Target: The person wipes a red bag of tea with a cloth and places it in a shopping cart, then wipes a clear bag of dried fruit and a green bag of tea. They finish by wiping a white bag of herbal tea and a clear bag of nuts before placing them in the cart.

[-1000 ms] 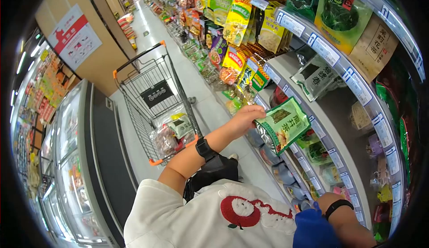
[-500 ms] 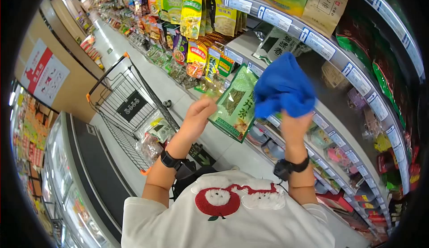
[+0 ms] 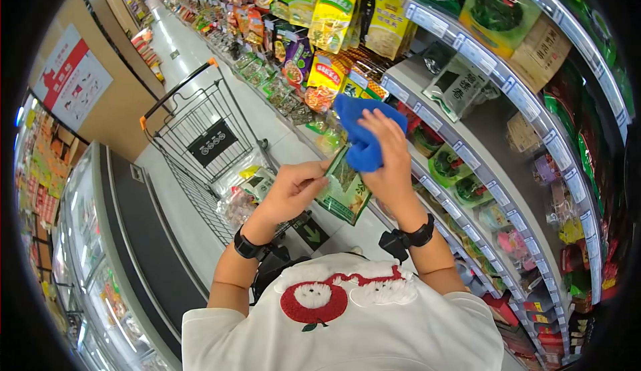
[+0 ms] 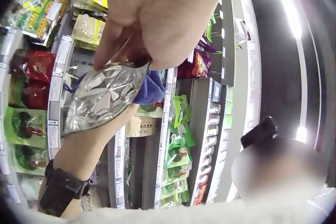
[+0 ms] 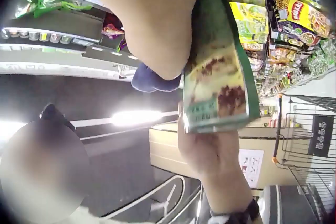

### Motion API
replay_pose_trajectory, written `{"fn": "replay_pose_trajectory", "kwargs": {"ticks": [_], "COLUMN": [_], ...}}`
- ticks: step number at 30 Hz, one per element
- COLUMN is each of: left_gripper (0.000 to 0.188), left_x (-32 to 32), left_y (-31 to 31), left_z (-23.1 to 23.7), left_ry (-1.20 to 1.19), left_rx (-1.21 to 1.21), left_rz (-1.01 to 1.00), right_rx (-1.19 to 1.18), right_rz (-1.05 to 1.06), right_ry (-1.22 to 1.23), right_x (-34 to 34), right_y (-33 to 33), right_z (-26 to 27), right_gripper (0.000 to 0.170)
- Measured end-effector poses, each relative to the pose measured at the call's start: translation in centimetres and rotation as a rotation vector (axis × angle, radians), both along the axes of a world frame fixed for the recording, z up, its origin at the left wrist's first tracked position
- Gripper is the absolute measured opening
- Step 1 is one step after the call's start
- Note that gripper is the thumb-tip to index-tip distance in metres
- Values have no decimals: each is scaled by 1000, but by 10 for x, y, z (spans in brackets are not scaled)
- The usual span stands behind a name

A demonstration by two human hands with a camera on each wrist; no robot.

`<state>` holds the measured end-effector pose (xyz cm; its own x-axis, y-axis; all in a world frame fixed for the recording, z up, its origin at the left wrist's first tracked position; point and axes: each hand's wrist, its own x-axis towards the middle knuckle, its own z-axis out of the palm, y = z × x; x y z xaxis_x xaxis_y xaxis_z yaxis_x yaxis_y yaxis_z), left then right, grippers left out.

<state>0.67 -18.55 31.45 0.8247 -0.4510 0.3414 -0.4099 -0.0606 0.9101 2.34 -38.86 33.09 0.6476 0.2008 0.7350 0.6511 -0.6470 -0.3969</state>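
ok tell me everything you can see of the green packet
The green packet is a glossy pouch, pale green inside a darker border, with brownish-red printed patches and a shiny silver, foil-like back. It is held tilted in mid-air, one edge pinched by the left hand. The blue cloth in the right hand partly hides it.

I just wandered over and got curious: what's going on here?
A person standing beside stocked shop shelves has a green packet in front of them. Their left hand pinches the packet by its edge, while their right hand holds a blue cloth up at it. A shopping cart with some packaged goods in it stands in the aisle.
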Motion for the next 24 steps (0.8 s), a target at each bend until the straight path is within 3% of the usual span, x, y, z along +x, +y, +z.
{"fn": "replay_pose_trajectory", "kwargs": {"ticks": [1, 4, 8, 12, 14, 17, 20, 24], "left_gripper": [9, 9, 14, 14, 6, 17, 21, 20], "left_x": [1, -6, -5, -19, -23, -31, -38, -42], "left_y": [7, 30, 57, 81, 91, 100, 109, 117], "left_z": [-5, -2, -23, -14, -14, -1, -4, -12], "left_ry": [-2, 112, 38, 192, 165, 158, 197, 220], "left_rx": [-83, -88, -247, -308, -197, -168, -145, -198], "left_rz": [-26, 61, 116, 52, 62, -16, -42, -77], "right_rx": [81, -84, -220, -196, -143, -7, 260, -17], "right_rz": [-15, 54, 381, 414, 220, -36, -59, -45], "right_ry": [25, 5, -21, -52, -82, -49, 106, -56], "right_x": [4, -7, -38, -37, -36, -32, -46, -73], "right_y": [6, 30, 69, 83, 86, 83, 96, 111], "right_z": [-1, 5, 13, 3, 3, -4, -9, -14], "right_gripper": [51, 50, 48, 41, 37, 38, 37, 34]}}
